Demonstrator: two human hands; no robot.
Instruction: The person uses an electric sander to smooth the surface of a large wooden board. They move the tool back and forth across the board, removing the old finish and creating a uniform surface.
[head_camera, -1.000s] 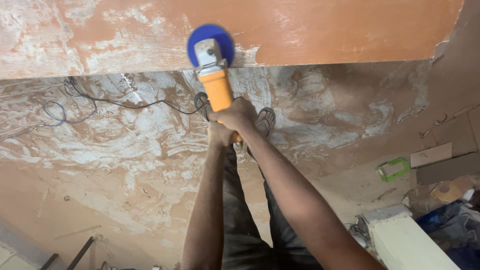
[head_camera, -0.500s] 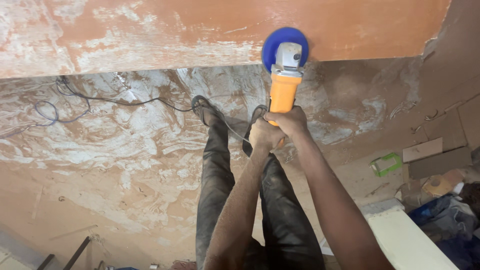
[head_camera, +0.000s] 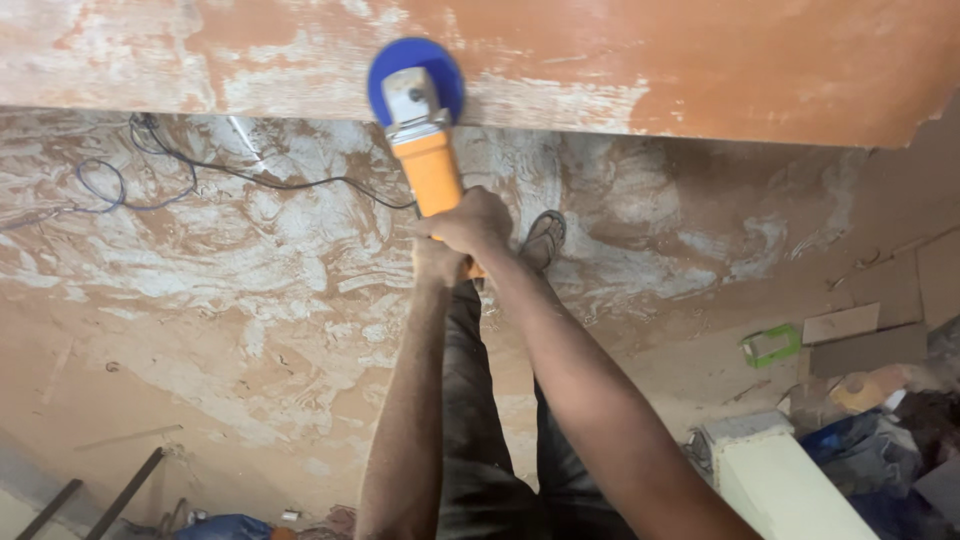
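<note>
An orange-bodied power sander (head_camera: 428, 165) with a grey head and a round blue disc (head_camera: 414, 75) presses against an orange board (head_camera: 700, 70) smeared with white dust. My right hand (head_camera: 470, 222) wraps the orange handle from above. My left hand (head_camera: 437, 262) grips the handle's rear end just below it, partly hidden by the right hand. The disc sits near the board's lower edge, left of centre. My dark trousers (head_camera: 475, 430) and one sandalled foot (head_camera: 543, 238) show beneath my arms.
A black cable (head_camera: 250, 175) and a blue cable (head_camera: 100, 185) trail over the dusty floor at left. At right lie a green frame (head_camera: 770, 345), cardboard pieces (head_camera: 845, 322), a white block (head_camera: 790, 485) and blue cloth (head_camera: 860, 445). Dark bars (head_camera: 120, 490) lie lower left.
The sander swept right along the board's lower edge, then back left to about its first spot. Both hands stayed on the handle throughout.
</note>
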